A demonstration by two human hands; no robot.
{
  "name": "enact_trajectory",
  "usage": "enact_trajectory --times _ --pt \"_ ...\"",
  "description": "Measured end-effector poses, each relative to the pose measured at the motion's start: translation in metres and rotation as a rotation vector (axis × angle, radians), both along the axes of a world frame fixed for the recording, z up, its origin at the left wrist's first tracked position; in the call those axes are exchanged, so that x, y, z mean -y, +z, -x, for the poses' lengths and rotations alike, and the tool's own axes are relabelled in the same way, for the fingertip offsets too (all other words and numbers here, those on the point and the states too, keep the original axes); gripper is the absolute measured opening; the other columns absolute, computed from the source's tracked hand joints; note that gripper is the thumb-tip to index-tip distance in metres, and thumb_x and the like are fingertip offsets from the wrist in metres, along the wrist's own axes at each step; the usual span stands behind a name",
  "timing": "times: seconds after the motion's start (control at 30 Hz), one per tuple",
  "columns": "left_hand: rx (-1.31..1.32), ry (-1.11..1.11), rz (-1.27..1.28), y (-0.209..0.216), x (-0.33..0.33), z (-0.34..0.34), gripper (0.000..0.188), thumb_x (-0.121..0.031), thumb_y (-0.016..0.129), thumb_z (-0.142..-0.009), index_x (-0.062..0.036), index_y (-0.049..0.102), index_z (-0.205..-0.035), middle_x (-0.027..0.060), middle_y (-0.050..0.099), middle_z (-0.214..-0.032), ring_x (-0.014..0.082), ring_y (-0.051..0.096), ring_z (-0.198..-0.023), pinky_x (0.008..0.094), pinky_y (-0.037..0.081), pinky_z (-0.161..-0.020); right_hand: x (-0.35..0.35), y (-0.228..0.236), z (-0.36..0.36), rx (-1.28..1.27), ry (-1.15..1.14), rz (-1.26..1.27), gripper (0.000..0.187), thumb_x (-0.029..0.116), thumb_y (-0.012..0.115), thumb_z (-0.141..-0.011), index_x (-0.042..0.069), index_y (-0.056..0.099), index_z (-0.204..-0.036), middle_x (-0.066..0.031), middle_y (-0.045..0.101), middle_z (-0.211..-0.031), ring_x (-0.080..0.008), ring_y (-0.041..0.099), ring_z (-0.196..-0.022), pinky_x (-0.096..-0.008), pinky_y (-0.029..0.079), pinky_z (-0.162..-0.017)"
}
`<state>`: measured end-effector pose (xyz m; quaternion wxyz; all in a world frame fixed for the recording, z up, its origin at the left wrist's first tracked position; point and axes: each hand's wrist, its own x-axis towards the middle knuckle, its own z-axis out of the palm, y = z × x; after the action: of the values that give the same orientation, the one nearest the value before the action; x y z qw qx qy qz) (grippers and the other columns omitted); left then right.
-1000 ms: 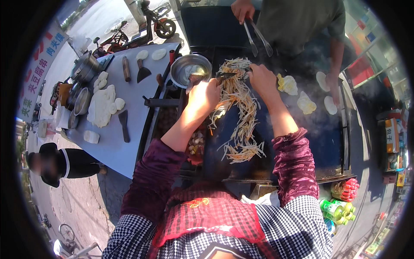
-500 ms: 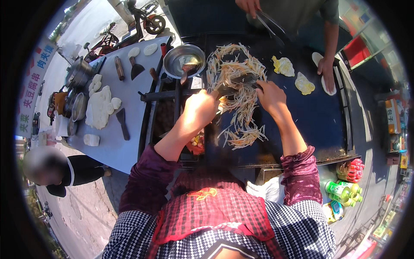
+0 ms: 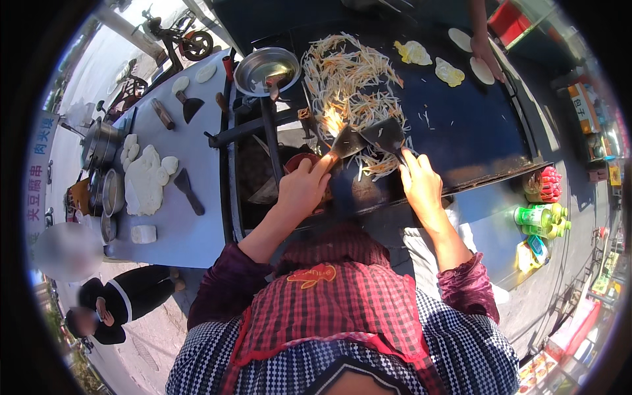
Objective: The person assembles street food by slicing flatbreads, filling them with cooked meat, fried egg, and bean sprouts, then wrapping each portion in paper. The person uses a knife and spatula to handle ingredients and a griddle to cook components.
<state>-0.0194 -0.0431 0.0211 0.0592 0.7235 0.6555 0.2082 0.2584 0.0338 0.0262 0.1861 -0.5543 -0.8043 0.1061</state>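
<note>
My left hand is closed round the wooden handle of a spatula with a wide dark blade. A second spatula is gripped in my right hand. Their blades meet, angled toward each other, over the near part of a heap of pale shredded vegetables with orange bits. This heap spreads along the left side of a black griddle. Two fried eggs lie farther right. Beside them are two flatbreads, with a co-worker's hand at the nearer one.
A metal bowl with a handled tool in it stands left of the griddle. The left table bears dough, a scraper and pots. Green-capped bottles are at the right; a person is at the lower left.
Both spatulas have come nearer to me, from the middle of the heap to its near end. The shreds are more spread out. The co-worker's tongs have left clear view.
</note>
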Motion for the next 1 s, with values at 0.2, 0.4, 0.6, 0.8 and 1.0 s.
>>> enact_trajectory --times 0.2,0.4,0.6,0.8,1.0 --pt "0.107 -0.174 -0.037 -0.018 0.044 0.044 0.045 -0.024 0.068 -0.092 -0.0191 0.058 -0.135 0.0107 0.059 -0.097 0.0314 0.067 -0.078 0.041 0.053 -0.063 0.092 0.001 0.003 0.024 -0.172 0.017 0.041 0.017 0.066 -0.095 0.014 0.06 -0.136 -0.0151 0.057 -0.093 -0.0394 0.064 -0.073 -0.0474 0.053 -0.065" --pt "0.291 -0.122 0.045 -0.071 0.047 0.089 0.037 -0.016 0.069 -0.09 -0.0073 0.058 -0.124 0.0185 0.059 -0.114 0.0391 0.056 -0.11 0.0463 0.046 -0.095 0.115 -0.042 0.046 -0.057 -0.211 -0.15 0.043 0.017 0.073 -0.089 0.007 0.062 -0.129 -0.0125 0.053 -0.107 -0.0325 0.059 -0.093 -0.043 0.051 -0.081" --pt "0.063 -0.003 -0.064 -0.075 0.046 0.093 0.039 -0.015 0.074 -0.087 -0.0093 0.063 -0.123 0.0123 0.05 -0.134 0.0364 0.049 -0.122 0.0478 0.039 -0.105 0.118 -0.026 -0.021 -0.205 -0.271 -0.361 0.033 0.016 0.07 -0.089 0.004 0.065 -0.12 -0.0132 0.065 -0.114 -0.0331 0.059 -0.107 -0.0428 0.047 -0.096" --pt "0.314 -0.188 -0.041 0.021 0.046 -0.023 0.02 -0.007 0.063 -0.094 -0.0036 0.065 -0.114 0.0125 0.062 -0.116 0.0309 0.06 -0.109 0.0386 0.048 -0.094 0.146 -0.011 -0.152 -0.02 -0.189 -0.091 0.018 0.024 0.07 -0.09 0.006 0.071 -0.093 -0.0128 0.071 -0.089 -0.0315 0.063 -0.097 -0.046 0.043 -0.092" --pt "0.34 -0.703 0.076 0.038 0.023 -0.226 0.033 -0.003 0.071 -0.085 -0.0042 0.065 -0.118 0.014 0.064 -0.106 0.0341 0.063 -0.099 0.0417 0.053 -0.086 0.21 -0.025 -0.201 0.033 -0.391 0.106 0.021 0.024 0.067 -0.093 0.005 0.074 -0.088 -0.0128 0.069 -0.074 -0.0323 0.064 -0.088 -0.0447 0.041 -0.086"
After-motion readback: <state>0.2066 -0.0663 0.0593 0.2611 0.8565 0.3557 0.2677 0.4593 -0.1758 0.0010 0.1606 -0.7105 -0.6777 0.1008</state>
